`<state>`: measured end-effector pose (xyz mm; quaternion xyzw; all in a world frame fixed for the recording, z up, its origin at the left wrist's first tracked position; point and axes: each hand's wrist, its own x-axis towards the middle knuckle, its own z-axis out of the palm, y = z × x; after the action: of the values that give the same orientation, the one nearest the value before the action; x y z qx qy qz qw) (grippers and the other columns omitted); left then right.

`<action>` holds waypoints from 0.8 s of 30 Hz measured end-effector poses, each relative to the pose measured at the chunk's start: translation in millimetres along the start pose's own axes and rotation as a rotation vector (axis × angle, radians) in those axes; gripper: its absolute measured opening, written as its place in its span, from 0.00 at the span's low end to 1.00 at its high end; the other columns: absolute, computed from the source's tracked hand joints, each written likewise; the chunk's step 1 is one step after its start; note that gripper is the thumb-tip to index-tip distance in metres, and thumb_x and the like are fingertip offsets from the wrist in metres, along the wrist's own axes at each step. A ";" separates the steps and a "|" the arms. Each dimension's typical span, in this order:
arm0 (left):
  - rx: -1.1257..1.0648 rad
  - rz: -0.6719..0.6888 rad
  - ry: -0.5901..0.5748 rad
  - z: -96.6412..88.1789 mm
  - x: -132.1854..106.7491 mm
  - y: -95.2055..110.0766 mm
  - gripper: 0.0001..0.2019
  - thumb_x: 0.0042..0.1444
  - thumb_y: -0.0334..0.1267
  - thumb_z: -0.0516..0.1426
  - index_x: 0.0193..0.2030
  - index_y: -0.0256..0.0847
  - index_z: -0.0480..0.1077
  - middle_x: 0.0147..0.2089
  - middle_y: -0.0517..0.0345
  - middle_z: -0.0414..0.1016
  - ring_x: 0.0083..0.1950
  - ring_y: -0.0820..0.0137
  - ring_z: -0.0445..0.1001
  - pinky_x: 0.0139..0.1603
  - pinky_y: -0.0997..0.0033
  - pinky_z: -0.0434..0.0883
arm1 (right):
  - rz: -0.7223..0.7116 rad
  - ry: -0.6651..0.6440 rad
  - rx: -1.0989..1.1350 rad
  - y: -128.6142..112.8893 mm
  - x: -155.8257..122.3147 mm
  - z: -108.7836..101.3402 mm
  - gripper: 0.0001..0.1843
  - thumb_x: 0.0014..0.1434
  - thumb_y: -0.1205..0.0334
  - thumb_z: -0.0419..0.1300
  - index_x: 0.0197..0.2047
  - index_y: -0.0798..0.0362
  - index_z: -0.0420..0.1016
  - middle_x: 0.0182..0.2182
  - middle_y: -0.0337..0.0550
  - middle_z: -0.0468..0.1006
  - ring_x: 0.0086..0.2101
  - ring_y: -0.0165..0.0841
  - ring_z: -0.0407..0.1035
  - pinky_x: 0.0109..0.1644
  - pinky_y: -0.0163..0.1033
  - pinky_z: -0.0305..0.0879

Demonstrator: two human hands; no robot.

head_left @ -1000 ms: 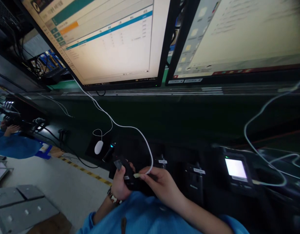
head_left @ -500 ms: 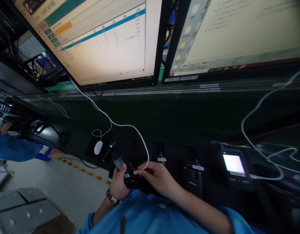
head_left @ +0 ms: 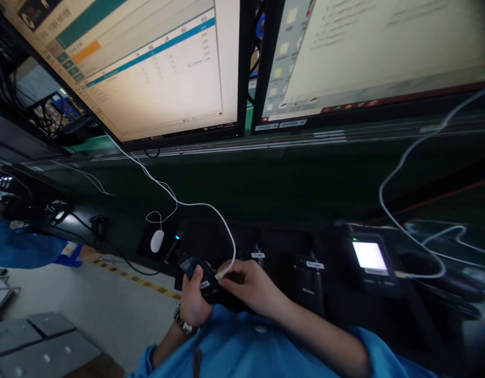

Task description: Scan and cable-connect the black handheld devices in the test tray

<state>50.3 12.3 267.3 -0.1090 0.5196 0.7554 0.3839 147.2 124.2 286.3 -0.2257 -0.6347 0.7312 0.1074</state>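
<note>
My left hand (head_left: 193, 302) is wrapped round a small black handheld device (head_left: 198, 274) with a dim screen, held close to my chest. My right hand (head_left: 248, 286) pinches the plug end of a white cable (head_left: 195, 203), and the plug tip touches the side of the device. The cable loops up and left to behind the left monitor (head_left: 148, 63). Both arms wear blue sleeves, and a bracelet sits on my left wrist.
Two lit monitors hang above, the right monitor (head_left: 364, 47) beside the left one. A white mouse (head_left: 157, 241) lies on the dark bench. Black devices stand in cradles (head_left: 310, 275), and one device with a lit screen (head_left: 369, 257) has another white cable (head_left: 403, 220). A person in blue (head_left: 14, 244) sits at far left.
The plug in my right hand has moved left until it meets the device. The device has tilted flatter in my left hand. The view has drifted slightly right.
</note>
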 end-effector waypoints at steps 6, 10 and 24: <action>-0.042 -0.084 -0.004 2.1 -1.0 -0.9 0.22 0.36 0.50 0.70 0.34 0.40 0.72 0.31 0.60 0.77 0.32 0.71 0.75 0.39 0.67 0.73 | -0.028 -0.040 -0.006 -6.0 0.1 -4.3 0.06 0.48 0.63 0.61 0.30 0.52 0.80 0.35 0.44 0.77 0.39 0.35 0.73 0.46 0.41 0.68; -0.037 -0.074 -0.007 3.8 -1.7 1.0 0.22 0.35 0.50 0.69 0.35 0.40 0.72 0.30 0.61 0.77 0.31 0.71 0.75 0.40 0.67 0.73 | -0.036 -0.082 -0.014 -8.9 0.1 -7.1 0.12 0.55 0.55 0.59 0.28 0.52 0.80 0.33 0.44 0.77 0.35 0.33 0.72 0.42 0.39 0.68; 0.194 0.025 0.027 18.1 7.8 2.5 0.31 0.39 0.49 0.69 0.50 0.43 0.67 0.38 0.56 0.79 0.38 0.66 0.78 0.42 0.66 0.74 | -0.111 0.125 -0.104 21.2 5.3 1.8 0.16 0.58 0.54 0.55 0.29 0.53 0.79 0.32 0.45 0.78 0.36 0.35 0.72 0.44 0.41 0.69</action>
<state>47.5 31.2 272.6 -0.0748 0.5969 0.7046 0.3763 144.5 121.3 264.7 -0.2406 -0.6753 0.6747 0.1757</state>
